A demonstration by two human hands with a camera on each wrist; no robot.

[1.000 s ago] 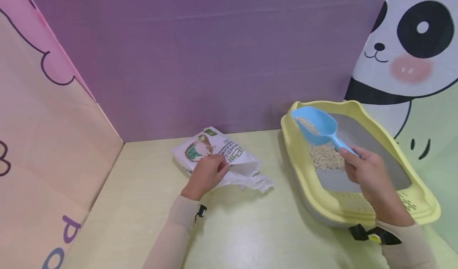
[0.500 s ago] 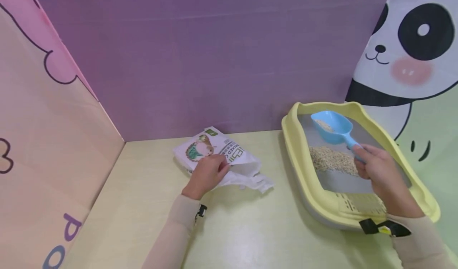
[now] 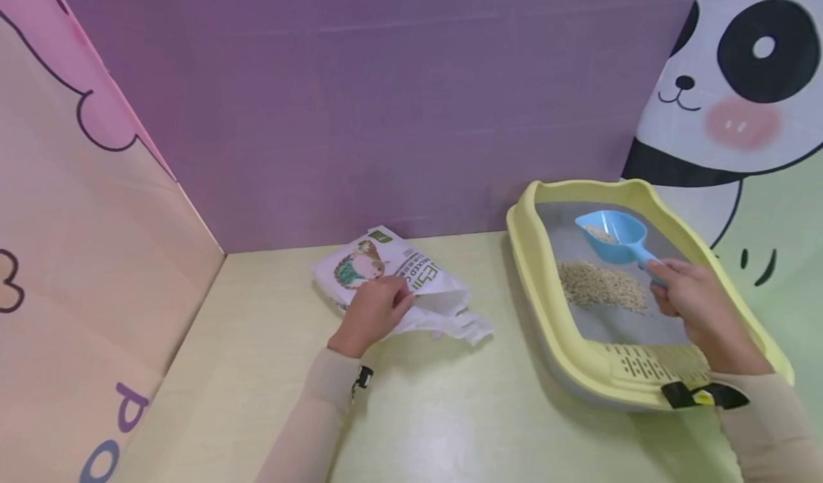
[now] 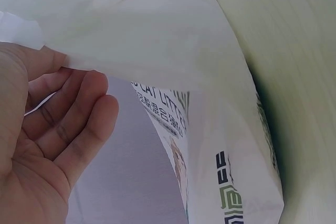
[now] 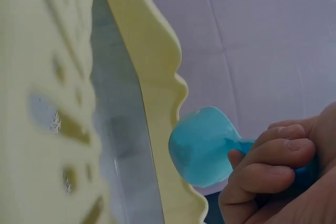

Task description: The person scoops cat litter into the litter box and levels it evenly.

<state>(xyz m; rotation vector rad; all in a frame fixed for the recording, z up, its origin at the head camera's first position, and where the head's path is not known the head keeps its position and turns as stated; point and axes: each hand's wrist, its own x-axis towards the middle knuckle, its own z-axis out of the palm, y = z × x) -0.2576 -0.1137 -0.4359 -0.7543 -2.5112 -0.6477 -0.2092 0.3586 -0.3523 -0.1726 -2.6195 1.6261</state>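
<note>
My right hand point(image 3: 697, 301) grips the handle of a blue scoop point(image 3: 620, 244), which is over the litter box point(image 3: 540, 283) with some tan cat litter in its bowl. Below it, a heap of cat litter point(image 3: 598, 283) lies on the grey floor of the yellow-rimmed box. In the right wrist view the fingers point(image 5: 262, 179) curl round the scoop's handle. My left hand point(image 3: 376, 311) pinches the torn edge of a white cat litter bag point(image 3: 431, 272) lying on the table. The left wrist view shows thumb and fingers at the bag's raised opening point(image 4: 147, 66).
The pale wooden table point(image 3: 411, 411) meets a purple backdrop point(image 3: 386, 111) behind the bag. A printed panda panel point(image 3: 739, 111) stands at the right, close to the litter box, and a pink and peach panel point(image 3: 83, 218) at the left.
My right hand has moved the scoop to the right and slightly down, from the box's left rim to over its middle. The left hand and the bag have stayed put.
</note>
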